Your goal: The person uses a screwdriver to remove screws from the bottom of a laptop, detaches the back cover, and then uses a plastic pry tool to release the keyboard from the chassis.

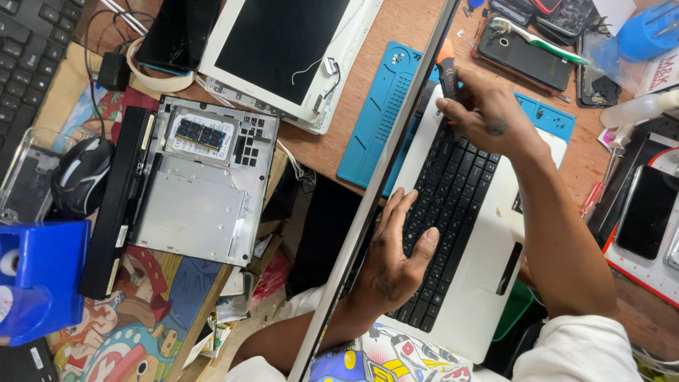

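A white laptop (488, 247) with a black keyboard lies open in front of me, its screen seen edge-on as a thin grey bar (382, 170). My left hand (392, 251) rests on the keyboard near the screen hinge, fingers against the lid's edge. My right hand (481, 106) grips a screwdriver with an orange and black handle (447, 67) at the far end of the keyboard, near the hinge. A blue work mat (382, 113) lies under the laptop.
A second laptop base (191, 198) lies upside down at left with its memory bay exposed. A white screen lid (283, 49) sits beyond it. A black mouse (81, 173), a blue box (42, 276), phones (647, 209) and a toothbrush (537, 39) crowd the edges.
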